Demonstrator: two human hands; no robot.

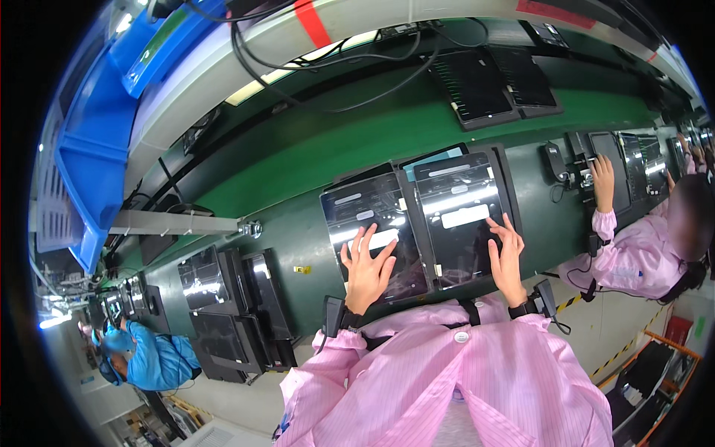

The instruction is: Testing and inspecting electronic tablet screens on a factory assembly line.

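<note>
Two dark tablets with lit screens lie side by side in front of me on the green bench: the left tablet [406,261] and the right tablet [458,257]. Each screen shows a white pop-up panel. My left hand [363,276] is over the lower left part of the left tablet, fingers spread, partly covering its panel. My right hand [508,257] is at the right edge of the right tablet, fingers apart and the index near its panel. Whether the fingertips touch the glass I cannot tell. Neither hand holds anything. Black trays show behind and beside the tablets.
Stacked black tablets [216,339] stand to the left, near a small yellow object [302,270]. Two more tablets [471,86] lie at the back under loose black cables [328,104]. Blue bins [93,160] hang upper left. A person in pink works at right, another in blue at far left.
</note>
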